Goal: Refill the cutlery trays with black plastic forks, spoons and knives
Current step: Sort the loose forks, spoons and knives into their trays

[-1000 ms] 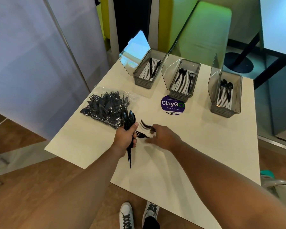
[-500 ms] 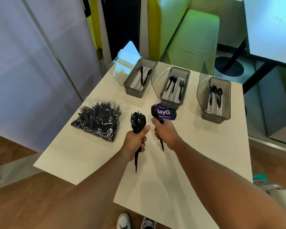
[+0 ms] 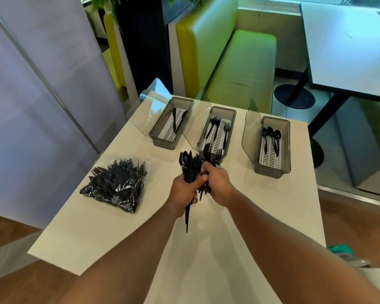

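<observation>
L hand (image 3: 184, 190) gripped spoons (image 3: 187, 162), R hand (image 3: 218, 183) gripped forks (image 3: 209, 150) (sorting step). Next, prob.: forks into mid tray (image 3: 223, 109).

blk cutlery (image 3: 190, 165), grey trays (image 3: 272, 170), yellow-grn bench (image 3: 239, 69)

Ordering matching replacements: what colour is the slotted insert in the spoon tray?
The slotted insert is white, inside a smoky grey tray; head view shows it best.

The table (image 3: 272, 194) bears knife tray (image 3: 162, 142), fork tray (image 3: 233, 121), spoon tray (image 3: 270, 171) and cutlery bag (image 3: 116, 185).
</observation>
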Demonstrator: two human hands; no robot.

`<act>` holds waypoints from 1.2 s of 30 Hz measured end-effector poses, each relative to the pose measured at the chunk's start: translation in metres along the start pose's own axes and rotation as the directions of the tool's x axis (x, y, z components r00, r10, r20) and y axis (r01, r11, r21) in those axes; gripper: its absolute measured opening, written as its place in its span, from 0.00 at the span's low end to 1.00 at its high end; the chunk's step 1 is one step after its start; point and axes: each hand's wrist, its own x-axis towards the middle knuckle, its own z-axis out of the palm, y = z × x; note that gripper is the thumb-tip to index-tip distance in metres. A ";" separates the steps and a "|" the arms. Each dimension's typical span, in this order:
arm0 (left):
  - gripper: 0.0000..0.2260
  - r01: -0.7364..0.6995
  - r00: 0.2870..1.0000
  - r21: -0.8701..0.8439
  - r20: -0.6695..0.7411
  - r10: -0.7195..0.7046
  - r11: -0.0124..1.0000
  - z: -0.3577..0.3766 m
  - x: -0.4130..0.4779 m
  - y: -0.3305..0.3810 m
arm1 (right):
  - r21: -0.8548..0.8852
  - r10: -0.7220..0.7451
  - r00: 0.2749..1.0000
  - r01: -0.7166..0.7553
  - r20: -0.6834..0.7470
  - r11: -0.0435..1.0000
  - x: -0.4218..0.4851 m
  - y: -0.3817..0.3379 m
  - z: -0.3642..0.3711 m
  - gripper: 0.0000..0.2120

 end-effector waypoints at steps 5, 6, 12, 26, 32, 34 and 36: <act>0.09 0.000 1.000 0.052 -0.012 0.000 0.999 0.009 0.000 0.007 | 0.050 0.002 1.000 -0.003 0.017 0.999 0.002 -0.011 -0.007 0.07; 0.09 0.001 1.000 0.067 -0.005 0.000 0.998 0.010 0.000 0.009 | 0.026 -0.001 1.000 0.001 0.013 1.000 0.002 -0.012 -0.007 0.08; 0.06 -0.016 1.000 0.149 0.023 0.012 0.989 0.020 0.008 0.024 | -0.033 -0.026 1.000 0.026 0.003 0.999 0.003 -0.023 -0.007 0.13; 0.05 -0.017 0.967 0.064 0.256 0.000 0.998 0.005 0.053 0.060 | 0.123 -0.124 0.987 0.137 -0.105 0.983 0.029 -0.058 0.007 0.10; 0.04 -0.078 0.969 0.057 0.241 0.062 0.995 -0.014 0.081 0.078 | 0.183 -0.118 0.963 0.165 -0.243 0.969 0.057 -0.069 0.036 0.12; 0.06 -0.093 0.965 0.068 0.250 0.074 0.993 -0.022 0.089 0.086 | 0.226 -0.122 0.953 0.188 -0.276 0.956 0.064 -0.087 0.039 0.10; 0.06 -0.093 0.964 0.055 0.256 0.076 0.994 -0.029 0.096 0.095 | 0.318 -0.121 0.950 0.214 -0.288 0.924 0.077 -0.106 0.037 0.10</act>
